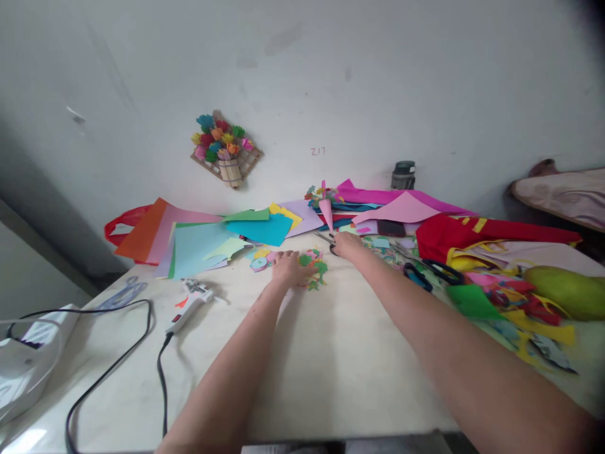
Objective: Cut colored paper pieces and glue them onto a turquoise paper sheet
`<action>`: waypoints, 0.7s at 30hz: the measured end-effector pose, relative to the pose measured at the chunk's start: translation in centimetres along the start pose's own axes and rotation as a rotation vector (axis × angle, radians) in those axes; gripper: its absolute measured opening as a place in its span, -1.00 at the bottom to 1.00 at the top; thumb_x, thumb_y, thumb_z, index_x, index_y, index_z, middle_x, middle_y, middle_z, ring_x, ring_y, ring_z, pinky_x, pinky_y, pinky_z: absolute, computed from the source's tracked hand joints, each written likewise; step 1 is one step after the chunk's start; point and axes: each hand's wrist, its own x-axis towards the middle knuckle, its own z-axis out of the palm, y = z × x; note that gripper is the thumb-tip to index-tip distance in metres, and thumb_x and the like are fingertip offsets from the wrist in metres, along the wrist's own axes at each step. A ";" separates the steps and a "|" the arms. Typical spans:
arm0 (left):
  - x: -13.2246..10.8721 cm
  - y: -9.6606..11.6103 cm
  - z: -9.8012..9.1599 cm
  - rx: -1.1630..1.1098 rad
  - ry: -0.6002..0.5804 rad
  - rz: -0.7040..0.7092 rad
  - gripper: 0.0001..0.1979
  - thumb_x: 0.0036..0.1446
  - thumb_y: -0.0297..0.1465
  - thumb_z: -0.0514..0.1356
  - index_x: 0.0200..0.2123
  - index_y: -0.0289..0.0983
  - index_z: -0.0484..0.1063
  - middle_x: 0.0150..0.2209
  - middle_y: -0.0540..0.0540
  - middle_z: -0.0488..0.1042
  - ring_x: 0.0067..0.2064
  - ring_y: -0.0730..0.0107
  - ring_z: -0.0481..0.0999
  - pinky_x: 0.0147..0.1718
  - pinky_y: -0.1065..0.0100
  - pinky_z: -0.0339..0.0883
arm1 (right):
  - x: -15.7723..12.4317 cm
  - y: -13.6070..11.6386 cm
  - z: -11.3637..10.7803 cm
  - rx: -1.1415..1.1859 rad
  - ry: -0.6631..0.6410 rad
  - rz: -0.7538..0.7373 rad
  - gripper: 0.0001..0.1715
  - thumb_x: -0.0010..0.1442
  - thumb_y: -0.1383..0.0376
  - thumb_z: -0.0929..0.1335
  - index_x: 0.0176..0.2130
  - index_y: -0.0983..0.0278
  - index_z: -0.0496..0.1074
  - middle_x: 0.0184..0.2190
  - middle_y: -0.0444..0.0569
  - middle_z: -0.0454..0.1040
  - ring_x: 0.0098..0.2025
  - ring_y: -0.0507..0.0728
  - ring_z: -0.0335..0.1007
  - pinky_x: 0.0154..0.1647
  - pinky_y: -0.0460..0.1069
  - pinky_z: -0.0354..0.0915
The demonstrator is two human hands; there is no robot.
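Observation:
My right hand reaches far across the table, its fingers closed at the handles of a small pair of scissors. The blades point left. My left hand lies palm down with fingers stretched out, at the left edge of a small pile of cut paper shapes, mostly green with some pink and yellow. Just beyond its fingertips are round paper pieces. Behind the scissors stands a pink paper cone, with small colourful paper flowers around its top.
A hot glue gun lies at the left, its black cord near a white power strip. Coloured paper sheets spread along the wall. At the right are larger scissors, a red cloth bag, paper scraps and a green fruit.

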 end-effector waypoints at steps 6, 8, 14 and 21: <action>1.3 0.0 0.7 0.047 -0.037 0.020 -0.29 -0.11 0.05 0.10 0.10 -0.12 0.19 0.23 -0.12 0.05 0.23 -0.06 -0.08 0.10 -0.02 -0.13 | -1.2 0.4 0.1 -0.012 0.162 -0.026 -0.58 0.08 0.25 0.27 -0.06 0.32 0.40 -0.05 0.19 0.34 -0.01 0.25 0.24 -0.15 0.03 0.22; 1.5 -0.1 1.0 0.012 -0.013 -0.008 -0.35 -0.06 0.04 0.06 0.09 -0.12 0.22 0.22 -0.10 0.08 0.24 -0.04 -0.09 0.10 -0.02 -0.13 | -1.6 0.4 0.2 -0.009 0.254 -0.111 -0.59 0.09 0.22 0.26 -0.07 0.29 0.41 -0.03 0.17 0.33 0.02 0.26 0.19 -0.11 0.05 0.18; 2.1 -0.9 1.6 -0.088 0.052 -0.070 -0.39 0.04 0.05 -0.07 0.05 -0.15 0.27 0.18 -0.08 0.19 0.21 0.06 0.04 0.12 0.09 -0.09 | -2.0 0.2 0.8 0.057 0.115 -0.363 -0.49 0.06 0.04 0.29 -0.01 0.14 0.37 0.00 -0.02 0.36 0.05 0.22 0.16 0.02 0.08 0.07; 1.7 -2.3 1.7 -0.064 0.007 0.094 -0.19 -0.13 0.08 0.11 0.18 -0.10 0.06 0.25 -0.03 0.02 0.27 0.10 -0.13 0.16 0.13 -0.16 | -1.9 -0.1 1.7 0.081 0.100 -0.380 -0.46 0.03 0.09 0.32 0.02 0.12 0.32 -0.05 -0.05 0.41 0.01 0.19 0.20 0.00 0.06 0.07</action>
